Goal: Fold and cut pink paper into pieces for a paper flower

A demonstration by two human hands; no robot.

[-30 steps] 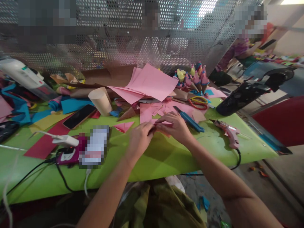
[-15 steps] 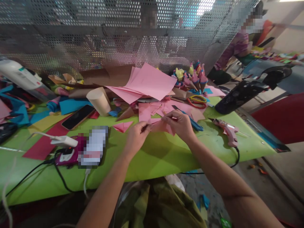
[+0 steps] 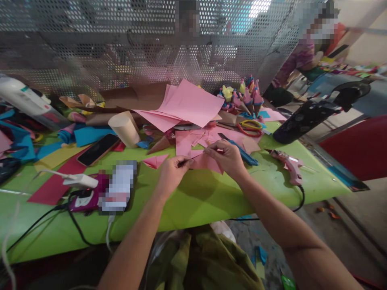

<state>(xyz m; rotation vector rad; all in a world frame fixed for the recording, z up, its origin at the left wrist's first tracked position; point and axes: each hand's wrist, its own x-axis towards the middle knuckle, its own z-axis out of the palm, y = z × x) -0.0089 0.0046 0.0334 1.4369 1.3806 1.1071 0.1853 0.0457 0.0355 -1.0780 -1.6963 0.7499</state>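
Note:
Between my two hands is a small piece of pink paper (image 3: 208, 162), held just above the green table (image 3: 196, 201). My left hand (image 3: 173, 173) pinches its left edge between thumb and fingers. The upper edge is gripped by the fingertips of my right hand (image 3: 226, 157). A folded pink paper triangle (image 3: 155, 161) lies just left of my left hand. Behind my hands are loose pink paper scraps (image 3: 202, 137), and a stack of large pink sheets (image 3: 187, 102) leans farther back. A blue utensil-like item (image 3: 246, 155) lies partly behind my right hand.
A pink glue gun (image 3: 293, 167) rests on the right, near a dark bottle (image 3: 302, 121) and scissors (image 3: 250, 128). A phone (image 3: 121, 187), a purple power strip (image 3: 81, 200) and cables lie left. Paper cones (image 3: 249, 100) stand behind. A person (image 3: 298, 60) sits at far right.
Both hands stay on the pink paper. My left hand has shifted very slightly, and the paper's lower edge spreads out a little more. The view has moved a touch.

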